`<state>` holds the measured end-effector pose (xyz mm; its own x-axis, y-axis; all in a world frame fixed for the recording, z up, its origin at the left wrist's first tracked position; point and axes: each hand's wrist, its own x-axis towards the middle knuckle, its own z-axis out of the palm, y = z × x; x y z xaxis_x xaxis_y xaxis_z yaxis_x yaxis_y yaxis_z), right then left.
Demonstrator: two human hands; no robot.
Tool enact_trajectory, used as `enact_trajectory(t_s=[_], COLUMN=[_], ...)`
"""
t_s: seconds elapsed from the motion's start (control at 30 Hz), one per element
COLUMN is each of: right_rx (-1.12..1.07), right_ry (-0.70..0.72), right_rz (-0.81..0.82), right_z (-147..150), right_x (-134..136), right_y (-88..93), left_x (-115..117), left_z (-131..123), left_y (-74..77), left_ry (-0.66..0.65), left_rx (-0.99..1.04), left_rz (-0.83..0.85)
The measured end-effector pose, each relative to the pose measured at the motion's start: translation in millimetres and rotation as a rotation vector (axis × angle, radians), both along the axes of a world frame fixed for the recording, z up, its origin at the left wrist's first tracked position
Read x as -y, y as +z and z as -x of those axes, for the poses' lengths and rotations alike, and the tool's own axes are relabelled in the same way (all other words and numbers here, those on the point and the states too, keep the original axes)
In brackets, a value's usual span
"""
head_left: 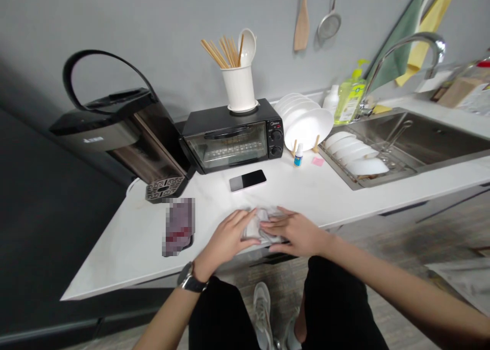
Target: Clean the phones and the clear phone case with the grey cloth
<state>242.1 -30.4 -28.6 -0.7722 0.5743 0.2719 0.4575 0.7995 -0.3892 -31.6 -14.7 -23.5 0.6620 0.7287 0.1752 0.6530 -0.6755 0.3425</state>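
White marble-patterned kitchen counter [126, 248], backed by a plain grey wall [172, 23].

Nearest: one crumpled, whitish, translucent sheet, probably a plastic bag [252, 228], lying at the counter's front edge, directly between the hands. Long axis roughly left to right, along that edge; neither hand nearer, both touching it.

Left hand [228, 236], watch [187, 279] at the wrist: at the sheet's left end, fingers spread forward, thumb apart along the near side. Right hand [296, 233]: over the right end, fingers spread and pointing left across it, thumb apart toward the edge. Force of pressing: cannot be told.

Beyond, slightly left: one smartphone [248, 180], dark screen up, lengthwise to the counter, apart from both hands. Left of the left hand: one dark item [179, 225], pixelated.

Farther: small white-capped bottle [298, 157]; pink slip [317, 161]; Midea toaster oven [233, 143], bearing a white canister [238, 87] of chopsticks; white plates [308, 125], racked upright; right, steel sink [455, 130] holding white bowls [360, 155].

Farthest, hung on the wall: wooden spatula [301, 28]; strainer [329, 26].
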Motion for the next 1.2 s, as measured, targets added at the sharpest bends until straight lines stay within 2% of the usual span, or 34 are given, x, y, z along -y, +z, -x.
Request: enact_trajectory(t_s=[0.1, 0.23, 0.37, 0.5, 0.63, 0.77, 0.9, 1.03, 1.17, 1.2], right_rx=[0.017, -0.015, 0.029, -0.015, 0.01, -0.026, 0.005, -0.02, 0.022, 0.023], right_ry=[-0.031, 0.043, 0.033, 0.041, 0.001, 0.063, 0.007, 0.043, -0.005, -0.004], right_rz=[-0.005, -0.021, -0.01, -0.019, 0.01, -0.003, 0.014, -0.025, -0.031, -0.042], right_z=[-5, 0, 2, -1, -7, 0, 4, 3, 3, 5], right_x=[-2, -2, -4, -8, -8, -6, -7, -7, -4, -4], right_y=[-1.4, -5.2, -2.9, 2.0, 1.8, -4.6, -6.2, -5.5, -8.6, -9.5], left_x=[-1, -5, -5, -4, -5, -7, -8, -8, -6, -7], left_z=[2, -3, -6, -6, 1, 1, 1, 1, 0, -2], left_y=[0.9, 0.5, 0.7, -0.2, -0.6, 1.4, 3.7, 3.9, 2.0, 1.0], left_ry=[0.049, -0.081, 0.009, -0.057, 0.038, -0.073, -0.009, -0.075, 0.004, -0.015], left_rx=[0.015, 0.021, 0.025, 0.023, 0.016, 0.012, -0.004, -0.009, 0.017, 0.021], left_rz=[-0.017, 0.001, -0.003, 0.013, -0.008, 0.006, -0.013, 0.005, 0.001, 0.006])
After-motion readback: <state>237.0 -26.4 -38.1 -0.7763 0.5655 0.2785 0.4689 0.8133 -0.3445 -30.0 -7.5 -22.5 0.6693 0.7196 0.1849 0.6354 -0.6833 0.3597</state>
